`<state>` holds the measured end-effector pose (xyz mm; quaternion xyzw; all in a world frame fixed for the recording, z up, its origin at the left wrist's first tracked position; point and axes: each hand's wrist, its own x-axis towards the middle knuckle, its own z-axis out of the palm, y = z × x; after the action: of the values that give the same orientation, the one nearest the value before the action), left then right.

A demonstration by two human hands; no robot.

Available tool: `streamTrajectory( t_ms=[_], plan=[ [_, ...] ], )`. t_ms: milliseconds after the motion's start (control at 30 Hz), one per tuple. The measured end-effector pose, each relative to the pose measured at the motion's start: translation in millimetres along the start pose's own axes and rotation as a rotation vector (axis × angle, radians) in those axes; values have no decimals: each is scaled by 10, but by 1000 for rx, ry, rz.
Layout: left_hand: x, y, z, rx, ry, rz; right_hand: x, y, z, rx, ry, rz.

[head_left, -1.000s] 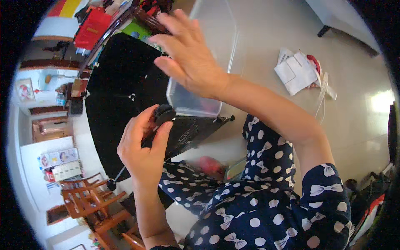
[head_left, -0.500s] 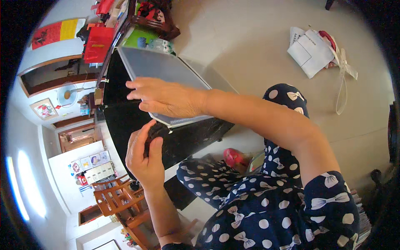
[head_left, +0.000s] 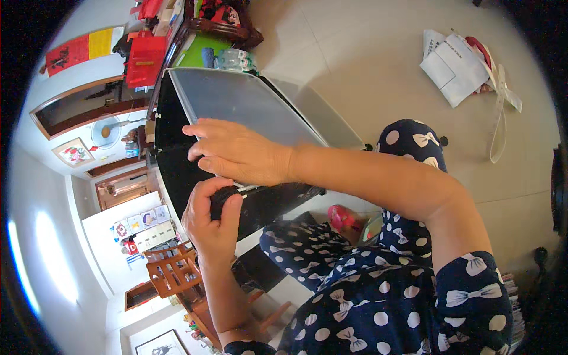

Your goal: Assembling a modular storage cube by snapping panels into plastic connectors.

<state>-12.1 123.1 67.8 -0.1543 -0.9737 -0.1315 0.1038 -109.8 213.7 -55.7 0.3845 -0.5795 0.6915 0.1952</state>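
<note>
A frosted, see-through plastic piece (head_left: 248, 100) with a raised rim, perhaps a shallow box or a lid, lies on the black table (head_left: 177, 171). My right hand (head_left: 242, 154) reaches across its near end, fingers spread and pointing left, apparently resting on its edge. Just below, close to the near corner of the plastic piece, is my left hand (head_left: 210, 216). Its thumb and forefinger curve apart, with only dark surface showing between them; the other fingers are mostly hidden. Another clear plastic panel (head_left: 319, 112) shows along the right side of the first.
Clear bottles (head_left: 234, 59) stand beyond the plastic piece, near a green surface (head_left: 201, 53) and a red bag (head_left: 145, 59). White packaging (head_left: 455, 68) lies on the floor at the right. A wooden chair (head_left: 171, 272) stands left of my arm; a pink item (head_left: 340, 218) is by my legs.
My left hand has come up closer to the right hand and the plastic corner. The right hand has shifted slightly down along the plastic piece. The whole view has moved a little.
</note>
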Motion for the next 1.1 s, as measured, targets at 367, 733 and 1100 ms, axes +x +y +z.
streamTrajectory(
  t_ms=[367,733,1100],
  plan=[
    [308,31,-29,203,-166,303,-43,82,144,150,144,-39],
    [203,102,74,85,-20,115,-66,113,189,132,226,-70],
    [237,26,53,256,-44,323,-40,82,210,186,187,-54]
  ],
)
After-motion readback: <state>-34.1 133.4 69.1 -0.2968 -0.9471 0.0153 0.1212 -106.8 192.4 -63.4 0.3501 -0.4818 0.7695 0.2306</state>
